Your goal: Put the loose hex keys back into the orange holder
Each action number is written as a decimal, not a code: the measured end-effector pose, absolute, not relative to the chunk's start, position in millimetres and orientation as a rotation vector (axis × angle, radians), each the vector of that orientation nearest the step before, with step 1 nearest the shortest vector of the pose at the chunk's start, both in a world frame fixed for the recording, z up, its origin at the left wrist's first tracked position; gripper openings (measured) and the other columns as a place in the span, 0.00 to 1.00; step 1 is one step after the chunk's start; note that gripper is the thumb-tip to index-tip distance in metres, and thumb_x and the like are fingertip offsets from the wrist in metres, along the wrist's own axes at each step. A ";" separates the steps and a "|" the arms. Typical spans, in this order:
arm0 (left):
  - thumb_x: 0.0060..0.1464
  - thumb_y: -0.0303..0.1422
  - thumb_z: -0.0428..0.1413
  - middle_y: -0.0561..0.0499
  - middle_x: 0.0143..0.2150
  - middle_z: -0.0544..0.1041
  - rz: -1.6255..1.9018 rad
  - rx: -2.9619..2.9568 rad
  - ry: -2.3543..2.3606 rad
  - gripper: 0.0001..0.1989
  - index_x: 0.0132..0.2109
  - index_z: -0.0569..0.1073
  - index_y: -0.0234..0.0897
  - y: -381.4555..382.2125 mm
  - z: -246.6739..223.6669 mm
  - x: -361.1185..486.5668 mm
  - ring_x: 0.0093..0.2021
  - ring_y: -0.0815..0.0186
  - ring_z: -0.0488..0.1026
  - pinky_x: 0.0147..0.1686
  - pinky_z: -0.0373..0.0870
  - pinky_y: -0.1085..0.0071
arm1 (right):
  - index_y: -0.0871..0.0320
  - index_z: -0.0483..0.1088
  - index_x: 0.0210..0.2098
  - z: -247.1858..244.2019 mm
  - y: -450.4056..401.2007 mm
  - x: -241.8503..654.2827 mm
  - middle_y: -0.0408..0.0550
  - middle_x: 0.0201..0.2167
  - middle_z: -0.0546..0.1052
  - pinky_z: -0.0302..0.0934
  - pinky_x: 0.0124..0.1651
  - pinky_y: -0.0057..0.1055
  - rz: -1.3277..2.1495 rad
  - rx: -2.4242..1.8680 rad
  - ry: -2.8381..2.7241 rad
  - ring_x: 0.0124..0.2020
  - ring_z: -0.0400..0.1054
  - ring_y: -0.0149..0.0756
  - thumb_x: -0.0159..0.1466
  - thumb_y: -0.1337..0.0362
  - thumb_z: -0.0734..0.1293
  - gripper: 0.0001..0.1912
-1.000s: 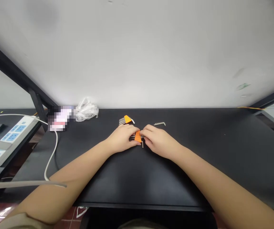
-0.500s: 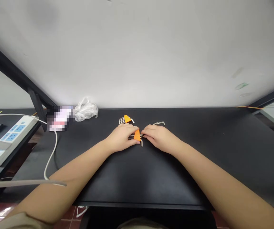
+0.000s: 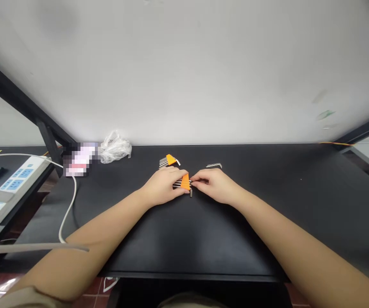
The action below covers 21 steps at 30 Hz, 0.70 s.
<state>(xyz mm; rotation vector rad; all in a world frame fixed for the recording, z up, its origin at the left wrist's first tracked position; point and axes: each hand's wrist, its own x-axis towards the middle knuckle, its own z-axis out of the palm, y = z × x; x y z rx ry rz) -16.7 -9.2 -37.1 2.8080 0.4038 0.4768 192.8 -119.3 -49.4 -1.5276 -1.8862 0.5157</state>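
An orange holder (image 3: pixel 185 182) with several metal hex keys lies between the thumb and fingers of my left hand (image 3: pixel 165 186), which is closed on it. My right hand (image 3: pixel 215 185) pinches at the holder's right side, its fingertips on a small metal key end; how much of the key it grips is hidden. One bent key end points toward me below the holder. Behind my left hand lies a second orange holder (image 3: pixel 171 159) with several hex keys. Loose hex keys (image 3: pixel 215 165) rest on the black table (image 3: pixel 191 239) just behind my right hand.
A crumpled clear plastic bag (image 3: pixel 115 148) and a blurred-out item (image 3: pixel 81 159) sit at the back left. White power strips (image 3: pixel 16 182) are at the far left, with a white cable (image 3: pixel 72 201) looping over my left forearm. A grey wall stands behind the table.
The fingers of my right hand have shifted slightly at the holder's right side. My left hand still holds the holder in nearly the same place.
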 end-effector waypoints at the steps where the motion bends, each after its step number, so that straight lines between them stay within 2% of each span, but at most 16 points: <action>1: 0.60 0.41 0.61 0.48 0.44 0.78 0.479 2.817 0.393 0.17 0.54 0.72 0.42 -9.4 -37.1 -16.6 0.47 0.58 0.74 0.49 0.69 0.63 | 0.52 0.79 0.43 -48.9 -119.6 193.2 0.44 0.39 0.82 0.67 0.39 0.32 0.550 -1.538 -1.879 0.36 0.75 0.35 0.68 0.65 0.64 0.11; 4: 0.59 0.40 0.61 0.48 0.43 0.77 0.479 2.821 0.408 0.19 0.55 0.72 0.42 -9.0 -37.3 -16.8 0.46 0.58 0.74 0.48 0.69 0.64 | 0.52 0.78 0.44 -46.4 -120.1 201.0 0.43 0.38 0.81 0.66 0.40 0.31 0.468 -1.576 -1.930 0.36 0.74 0.34 0.67 0.65 0.64 0.11; 8: 0.59 0.42 0.62 0.48 0.42 0.77 0.444 2.806 0.473 0.19 0.55 0.72 0.43 -6.8 -36.9 -18.1 0.45 0.59 0.74 0.46 0.70 0.65 | 0.54 0.78 0.42 -45.4 -118.3 231.5 0.48 0.39 0.79 0.65 0.45 0.35 0.034 -1.796 -1.914 0.38 0.72 0.38 0.66 0.65 0.65 0.10; 10: 0.58 0.44 0.62 0.48 0.43 0.77 0.432 2.794 0.480 0.20 0.54 0.72 0.43 -6.3 -36.2 -18.5 0.45 0.59 0.74 0.45 0.70 0.65 | 0.54 0.78 0.40 -47.6 -116.7 249.5 0.49 0.40 0.78 0.65 0.44 0.34 -0.072 -1.908 -1.848 0.37 0.72 0.37 0.66 0.65 0.65 0.09; 14: 0.58 0.46 0.61 0.50 0.41 0.76 0.421 2.771 0.486 0.17 0.49 0.73 0.42 -6.4 -35.1 -18.3 0.43 0.60 0.74 0.41 0.69 0.67 | 0.53 0.79 0.41 -54.6 -113.2 270.8 0.49 0.43 0.77 0.64 0.40 0.33 -0.114 -2.026 -1.807 0.36 0.71 0.36 0.67 0.64 0.64 0.10; 21: 0.58 0.43 0.62 0.50 0.42 0.77 0.425 2.755 0.483 0.17 0.50 0.73 0.42 -5.3 -36.0 -17.8 0.43 0.60 0.74 0.40 0.68 0.68 | 0.53 0.78 0.38 -55.9 -112.4 267.5 0.48 0.43 0.75 0.59 0.36 0.30 -0.112 -2.096 -1.833 0.34 0.69 0.34 0.67 0.64 0.63 0.10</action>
